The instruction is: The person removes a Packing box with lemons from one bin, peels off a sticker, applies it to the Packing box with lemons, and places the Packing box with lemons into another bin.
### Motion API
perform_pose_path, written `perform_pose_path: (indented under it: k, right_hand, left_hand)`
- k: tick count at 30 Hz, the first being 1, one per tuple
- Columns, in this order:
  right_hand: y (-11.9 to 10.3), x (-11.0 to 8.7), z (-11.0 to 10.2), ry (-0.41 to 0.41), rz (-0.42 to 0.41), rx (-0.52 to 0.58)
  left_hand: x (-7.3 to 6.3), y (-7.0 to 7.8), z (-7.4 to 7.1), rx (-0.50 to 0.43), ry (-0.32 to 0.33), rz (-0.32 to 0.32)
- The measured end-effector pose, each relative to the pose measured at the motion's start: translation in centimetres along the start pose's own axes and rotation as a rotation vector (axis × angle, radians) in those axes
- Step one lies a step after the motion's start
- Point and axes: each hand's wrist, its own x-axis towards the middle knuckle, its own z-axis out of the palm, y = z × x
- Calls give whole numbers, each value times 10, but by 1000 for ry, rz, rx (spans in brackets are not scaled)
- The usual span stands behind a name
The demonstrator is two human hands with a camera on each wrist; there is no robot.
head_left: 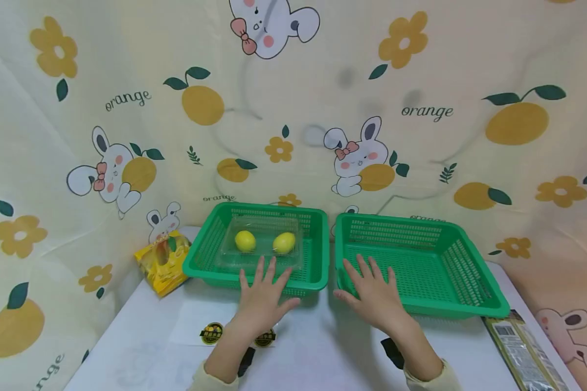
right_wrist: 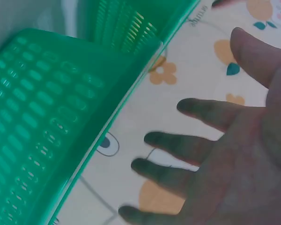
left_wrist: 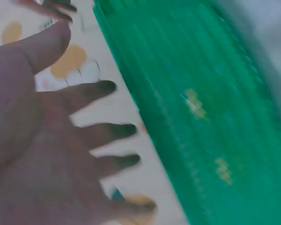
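Note:
Both my hands are spread with straight fingers and hold nothing. In the head view my left hand [head_left: 264, 298] hovers at the front of the left green basket [head_left: 317, 255], its fingertips overlapping the front rim. Inside that basket lies a clear plastic box [head_left: 263, 224], with two yellow lemons [head_left: 245, 241] showing at it. My right hand [head_left: 374, 296] hovers at the front left corner of the right green basket [head_left: 430, 266], which has a bare slotted floor. The left wrist view shows the left hand's splayed fingers [left_wrist: 119, 131]; in the right wrist view the right fingers [right_wrist: 173, 145] are apart too.
A yellow printed bag [head_left: 163, 260] stands left of the left basket. On the white table [head_left: 313, 353], black-and-gold round labels [head_left: 211, 333] lie near my left wrist. A flat printed packet [head_left: 525, 350] lies at the right edge. A patterned cloth [head_left: 293, 146] hangs behind.

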Motion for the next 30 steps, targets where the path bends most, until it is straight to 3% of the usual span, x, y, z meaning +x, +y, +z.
perform_pose_path:
  k: [4,7,12,15,19,21,25,30]
  right_hand:
    - [2,13,-3,33,-67,119]
    - [2,28,-8,34,-96,236]
    - [-7,56,-17,-29,-73,451]
    - [-15,75,-20,-91,-66,555]
    - [-24,105,-18,-184,-37,649]
    - [-27,121,-14,-227,1,690]
    - [-32,147,-9,-301,94,810]
    - [-36,171,-4,-312,240,996]
  left_hand:
    - [-16,-24,3,-250,219,24]
    - [-26,-40,8,-453,404,-20]
    - [-32,-61,17,-741,625,-294]
    - [-29,-68,21,-973,729,-462]
    - [-23,-66,22,-1341,856,-603]
    - [-19,-62,23,-1479,901,-647]
    - [-11,-54,26,-1608,979,-715]
    - [-4,-48,29,-1654,1044,-777]
